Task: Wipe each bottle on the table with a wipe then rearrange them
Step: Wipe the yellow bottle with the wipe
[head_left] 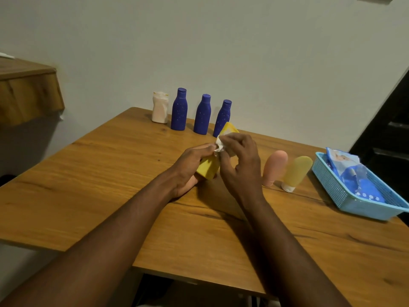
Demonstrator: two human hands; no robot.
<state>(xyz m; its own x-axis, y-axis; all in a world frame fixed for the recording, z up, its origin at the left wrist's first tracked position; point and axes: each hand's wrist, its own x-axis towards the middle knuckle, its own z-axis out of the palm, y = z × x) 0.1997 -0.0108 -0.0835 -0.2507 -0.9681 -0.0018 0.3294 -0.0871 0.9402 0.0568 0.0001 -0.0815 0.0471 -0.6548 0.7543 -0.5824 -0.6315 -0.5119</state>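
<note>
- The wooden table [88,196] spans the view.
- A blue basket [354,209] at its right edge holds a wipes pack [354,173].
- My left hand [190,169] grips the yellow bottle [208,169], tilted above the table's middle.
- My right hand [241,165] pinches a white wipe [219,145] against that bottle.
- Far off stand three blue bottles [202,115], a white bottle [160,108] left of them.
- A pink tube [275,167] and yellow tube [296,171] stand between my right hand and the basket.

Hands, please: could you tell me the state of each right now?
Left hand: grips the yellow bottle.
Right hand: pinches the white wipe.
</note>
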